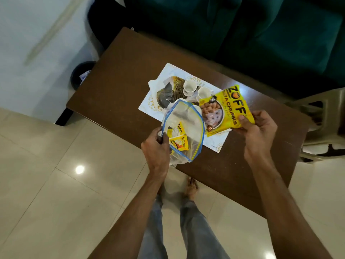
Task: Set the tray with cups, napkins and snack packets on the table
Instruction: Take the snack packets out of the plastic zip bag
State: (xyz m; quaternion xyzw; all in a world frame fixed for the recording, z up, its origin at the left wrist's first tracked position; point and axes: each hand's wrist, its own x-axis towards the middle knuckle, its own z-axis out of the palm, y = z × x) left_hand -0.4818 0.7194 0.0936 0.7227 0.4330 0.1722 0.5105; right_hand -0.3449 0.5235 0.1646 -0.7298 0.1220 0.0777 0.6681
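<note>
My right hand (pixel 257 133) holds a yellow soya chunks packet (pixel 225 109) above the near right part of the white patterned tray (pixel 168 71). My left hand (pixel 156 144) grips the rim of a clear zip bag (pixel 186 126) with a blue seal, held open over the table's near edge. A second small yellow packet (pixel 177 137) lies inside the bag. On the tray stand two white cups (pixel 189 87) (pixel 203 93) and a third cup (pixel 182 104) seen partly through the bag. White napkins (pixel 155 84) lie under a black and gold fan-patterned piece (pixel 168 92) at the tray's left.
The tray rests on a dark brown wooden table (pixel 115 81). A teal sofa (pixel 261 25) runs behind it. A beige plastic chair (pixel 321 124) stands at the table's right end. A dark bin (pixel 82 73) sits on the floor at the left. My feet are on pale tiles below.
</note>
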